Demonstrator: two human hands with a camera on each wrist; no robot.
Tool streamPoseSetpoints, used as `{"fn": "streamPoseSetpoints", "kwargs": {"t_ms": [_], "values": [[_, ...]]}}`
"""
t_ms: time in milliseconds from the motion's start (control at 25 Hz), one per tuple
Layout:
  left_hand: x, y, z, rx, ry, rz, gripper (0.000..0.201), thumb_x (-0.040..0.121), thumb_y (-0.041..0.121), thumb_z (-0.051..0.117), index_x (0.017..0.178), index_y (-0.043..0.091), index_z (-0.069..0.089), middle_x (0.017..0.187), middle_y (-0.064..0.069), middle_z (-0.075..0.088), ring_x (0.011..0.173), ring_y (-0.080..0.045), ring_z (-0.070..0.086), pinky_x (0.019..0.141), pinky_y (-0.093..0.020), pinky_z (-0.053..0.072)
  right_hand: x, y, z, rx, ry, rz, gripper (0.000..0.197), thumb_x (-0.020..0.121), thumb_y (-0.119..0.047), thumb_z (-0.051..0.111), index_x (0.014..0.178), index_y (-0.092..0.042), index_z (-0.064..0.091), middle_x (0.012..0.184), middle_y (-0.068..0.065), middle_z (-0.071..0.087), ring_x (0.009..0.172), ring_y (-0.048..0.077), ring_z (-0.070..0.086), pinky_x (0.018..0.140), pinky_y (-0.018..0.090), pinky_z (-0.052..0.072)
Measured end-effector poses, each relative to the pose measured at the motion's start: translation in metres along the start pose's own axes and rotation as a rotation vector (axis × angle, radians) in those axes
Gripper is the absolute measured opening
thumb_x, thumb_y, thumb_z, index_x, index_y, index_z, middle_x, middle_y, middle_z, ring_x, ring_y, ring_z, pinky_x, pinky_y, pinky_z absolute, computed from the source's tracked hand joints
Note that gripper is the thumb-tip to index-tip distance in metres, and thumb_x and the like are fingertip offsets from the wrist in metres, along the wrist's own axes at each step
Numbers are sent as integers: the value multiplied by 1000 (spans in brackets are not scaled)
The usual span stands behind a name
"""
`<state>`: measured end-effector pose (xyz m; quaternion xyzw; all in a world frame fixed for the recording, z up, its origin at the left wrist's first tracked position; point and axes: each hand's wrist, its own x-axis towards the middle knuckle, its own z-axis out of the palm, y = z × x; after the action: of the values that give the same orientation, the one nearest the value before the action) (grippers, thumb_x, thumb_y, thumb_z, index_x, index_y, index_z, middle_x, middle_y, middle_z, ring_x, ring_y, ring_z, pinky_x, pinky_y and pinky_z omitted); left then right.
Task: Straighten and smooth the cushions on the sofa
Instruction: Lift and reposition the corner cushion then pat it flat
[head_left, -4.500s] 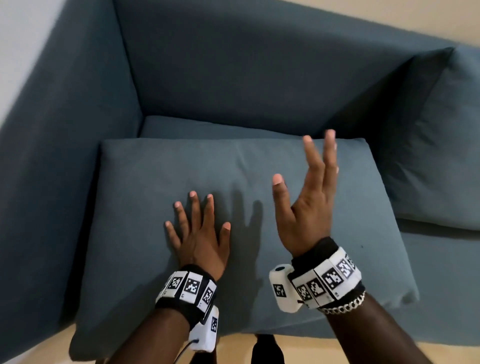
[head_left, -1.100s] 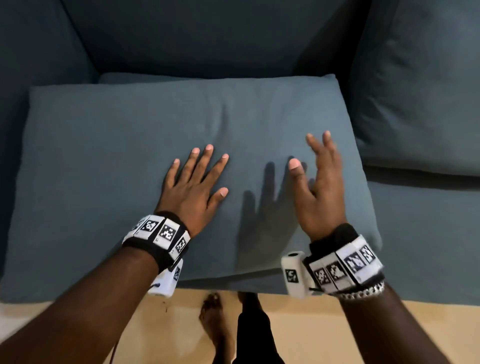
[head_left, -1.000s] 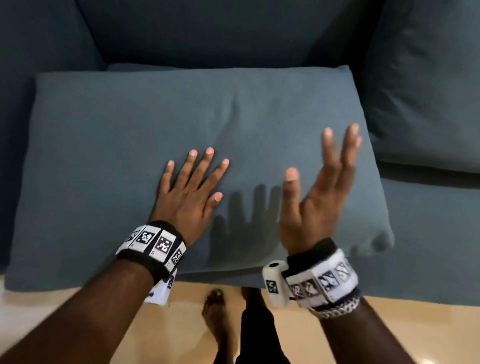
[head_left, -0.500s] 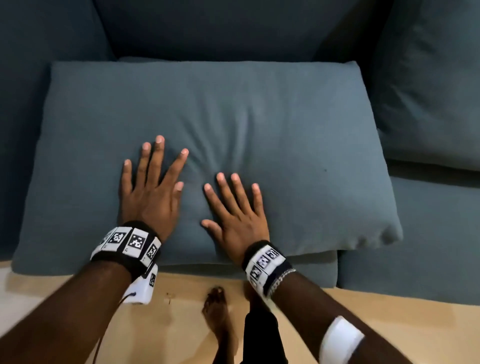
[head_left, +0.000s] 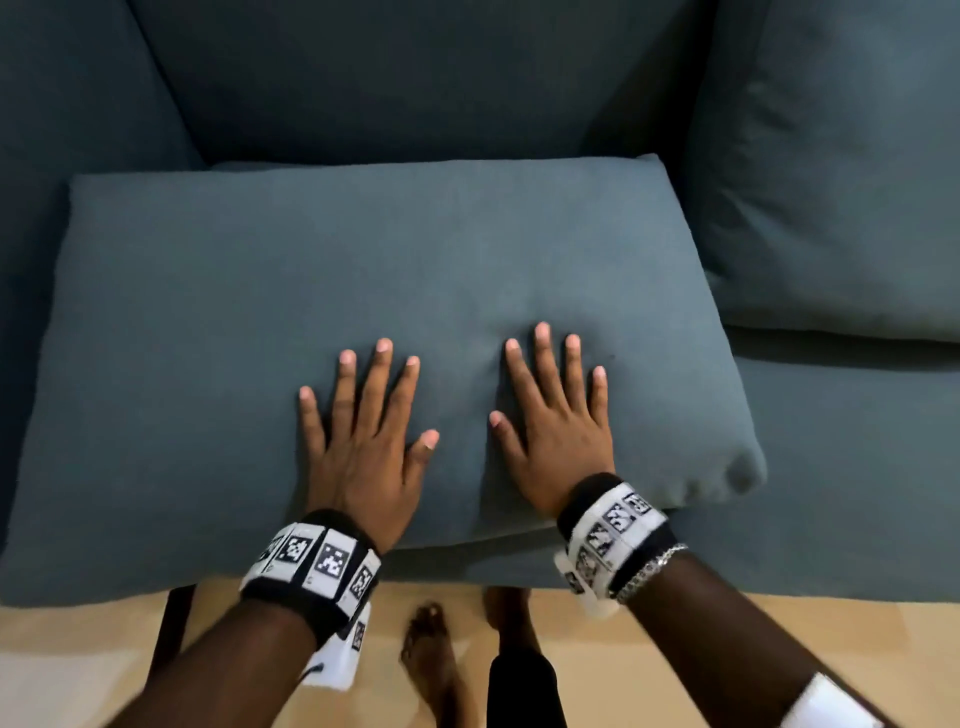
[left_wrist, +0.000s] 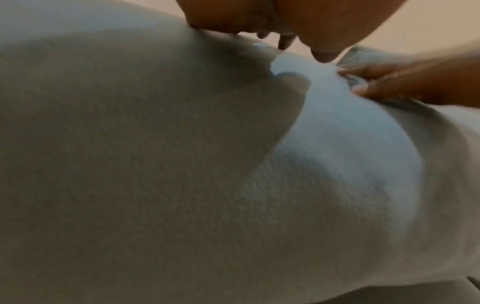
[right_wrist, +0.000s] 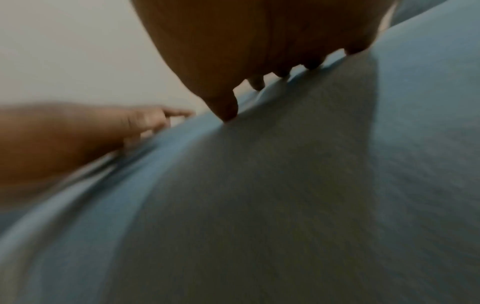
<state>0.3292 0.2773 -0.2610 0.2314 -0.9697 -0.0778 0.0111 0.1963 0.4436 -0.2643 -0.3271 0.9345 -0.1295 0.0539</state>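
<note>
A large blue-grey cushion (head_left: 260, 291) lies flat on the seat of the matching sofa (head_left: 395, 83), filling the middle of the head view. My left hand (head_left: 363, 436) lies palm down on its front middle, fingers straight and spread. Beside it my right hand (head_left: 556, 421) presses flat in the same way, a palm's width to the right. The fabric dips a little between them. In the left wrist view the cushion (left_wrist: 182, 174) fills the frame under my left hand (left_wrist: 259, 24). The right wrist view shows the cushion (right_wrist: 285, 205) beneath my right hand (right_wrist: 259, 51).
A second cushion (head_left: 841, 171) leans against the sofa back at the right. The left armrest (head_left: 67, 114) borders the flat cushion. Bare seat (head_left: 857, 467) shows to the right of it. Below the sofa's front edge are a tan floor (head_left: 78, 665) and my bare foot (head_left: 431, 660).
A second ago my right hand was raised above the cushion; it came down flat beside the left. Since half a second ago both hands have shifted rightwards across the cushion.
</note>
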Motion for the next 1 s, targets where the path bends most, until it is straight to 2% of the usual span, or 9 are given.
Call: {"fn": "streamPoseSetpoints", "kwargs": {"t_ms": [200, 360, 440, 560, 600, 720, 760, 920, 1000], "values": [[11, 22, -1, 4, -12, -20, 75, 97, 53, 33, 163, 25, 15, 172, 1, 1, 158, -30, -1, 120, -69, 1, 26, 20, -89, 336, 672, 89, 74, 102, -35, 54, 161, -5, 23, 170, 26, 5, 159, 40, 1, 128, 55, 1], [22, 17, -14, -7, -79, 30, 75, 95, 56, 28, 163, 28, 16, 172, 1, -1, 158, -27, -2, 119, -70, 0, 9, 57, -20, -4, -91, 182, 75, 100, -62, 14, 165, -29, -3, 174, 1, -8, 161, 23, -8, 127, 58, 7], [29, 11, -16, 7, -84, 13, 76, 95, 57, 27, 163, 27, 16, 172, 1, -1, 158, -27, -3, 119, -69, 0, 14, 73, -36, 249, 40, 189, 75, 102, -60, 27, 166, -27, 7, 175, -1, -3, 161, 21, -3, 129, 56, 6], [44, 27, -17, -10, -110, 9, 76, 96, 59, 26, 163, 26, 12, 172, 0, -2, 158, -29, -6, 120, -67, -3, 16, 88, -70, 326, 537, 233, 69, 105, -45, 41, 164, -14, 22, 173, 11, 7, 161, 28, 9, 128, 52, 15], [50, 36, -17, -27, -116, 18, 76, 96, 58, 27, 163, 26, 13, 172, 0, -2, 158, -28, -7, 120, -67, -3, 20, 93, -68, 221, 465, 218, 69, 105, -47, 35, 165, -15, 19, 173, 12, 5, 160, 30, 8, 128, 54, 15], [62, 67, -22, -49, -172, 90, 72, 97, 58, 29, 162, 29, 16, 172, 2, -3, 158, -26, -6, 121, -66, -3, 27, 90, -37, -5, -227, 347, 74, 102, -62, 16, 165, -28, -2, 174, 1, -11, 161, 28, -6, 125, 64, 6], [66, 71, -23, -48, -182, 91, 71, 99, 57, 31, 163, 30, 14, 172, 2, -4, 158, -26, -7, 121, -66, -3, 39, 89, -48, 116, -231, 368, 74, 104, -62, 24, 166, -27, 2, 174, 0, -9, 161, 28, -4, 125, 65, 7], [87, 81, -30, -92, -191, 35, 71, 101, 56, 36, 163, 32, 10, 171, 4, -9, 157, -24, -14, 121, -62, -9, 84, 98, -131, 485, 645, 241, 67, 104, -45, 50, 161, -15, 31, 171, 9, 19, 155, 13, 20, 127, 36, 21], [97, 83, -30, -113, -194, 25, 70, 101, 57, 33, 162, 34, 8, 171, 5, -11, 157, -23, -15, 121, -61, -11, 97, 109, -115, 287, 560, 177, 68, 103, -46, 43, 162, -16, 29, 170, 11, 21, 156, 21, 22, 127, 41, 22]]}}
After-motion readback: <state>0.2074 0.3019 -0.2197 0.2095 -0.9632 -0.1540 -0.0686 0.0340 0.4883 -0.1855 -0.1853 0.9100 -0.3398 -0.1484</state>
